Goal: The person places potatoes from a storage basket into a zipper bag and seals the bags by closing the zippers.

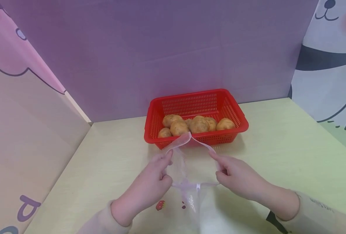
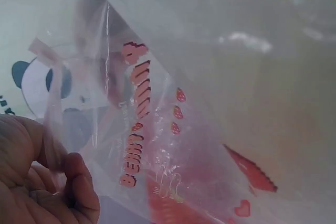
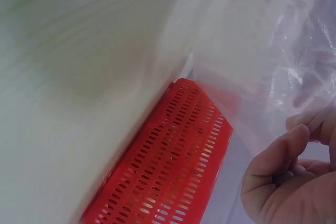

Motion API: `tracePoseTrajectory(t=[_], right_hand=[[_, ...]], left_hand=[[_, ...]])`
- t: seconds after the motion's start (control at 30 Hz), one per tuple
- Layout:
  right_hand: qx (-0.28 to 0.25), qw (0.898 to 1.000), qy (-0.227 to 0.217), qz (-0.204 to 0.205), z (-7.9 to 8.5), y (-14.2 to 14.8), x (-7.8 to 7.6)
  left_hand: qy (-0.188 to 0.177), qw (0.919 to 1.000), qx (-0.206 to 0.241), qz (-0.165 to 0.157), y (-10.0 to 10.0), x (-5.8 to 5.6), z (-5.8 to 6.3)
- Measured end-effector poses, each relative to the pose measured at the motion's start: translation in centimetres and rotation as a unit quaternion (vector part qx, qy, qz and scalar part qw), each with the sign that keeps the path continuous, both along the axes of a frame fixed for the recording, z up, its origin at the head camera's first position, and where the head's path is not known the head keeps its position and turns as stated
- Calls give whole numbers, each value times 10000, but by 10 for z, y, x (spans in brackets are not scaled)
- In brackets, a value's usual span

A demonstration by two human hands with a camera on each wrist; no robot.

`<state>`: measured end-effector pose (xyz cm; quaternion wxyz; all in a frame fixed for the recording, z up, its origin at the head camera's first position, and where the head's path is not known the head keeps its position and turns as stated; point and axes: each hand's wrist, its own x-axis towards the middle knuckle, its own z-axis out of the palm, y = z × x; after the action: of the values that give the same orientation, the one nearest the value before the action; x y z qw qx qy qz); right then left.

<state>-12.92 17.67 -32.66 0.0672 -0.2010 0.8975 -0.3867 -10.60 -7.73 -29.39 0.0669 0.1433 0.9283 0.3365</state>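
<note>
A translucent strawberry-print plastic bag [image 2: 168, 93] hangs, mouth spread, above the tabletop [image 1: 278, 139], the left hand [image 1: 152, 182] pinching one side of its rim, the right hand [image 1: 238, 174] the other; beyond sits a red basket [image 1: 219, 133] of potatoes [image 1: 199, 125].

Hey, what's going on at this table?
A person is stretching open the mouth of a clear, strawberry-printed plastic bag, gripping its edge with the left hand on one side and the right hand on the other. Beyond it, a red plastic basket with potatoes stands on the table. No potatoes are visible inside the bag.
</note>
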Motion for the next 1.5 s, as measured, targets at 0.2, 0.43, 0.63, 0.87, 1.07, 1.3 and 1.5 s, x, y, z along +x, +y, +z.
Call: tracePoseTrajectory(t=[0.2,0.43,0.63,0.87,1.07,1.3,1.5], right_hand=[[-64,10000,-75,-7,1,-2,0],[38,9999,145,0,4,-6,-2],[1061,9523,2799,589,4,-12,-7],[2095,8544,3854,2785,10,-31,-24],[2970,8379,3414,3054,3,-41,-29],[3078,8261,3538,3125,-6,-42,-29],[3125,8389,3260,3039,-8,-44,-29]], left_hand=[[397,9982,-73,438,-4,14,17],[613,9965,-477,299,-2,16,19],[986,9897,-998,-299,9,11,17],[1051,9861,-1069,-721,17,11,22],[1362,9776,-1271,-981,23,12,25],[2215,9442,-2156,-1138,23,13,27],[3297,8921,-2878,-1128,22,8,26]])
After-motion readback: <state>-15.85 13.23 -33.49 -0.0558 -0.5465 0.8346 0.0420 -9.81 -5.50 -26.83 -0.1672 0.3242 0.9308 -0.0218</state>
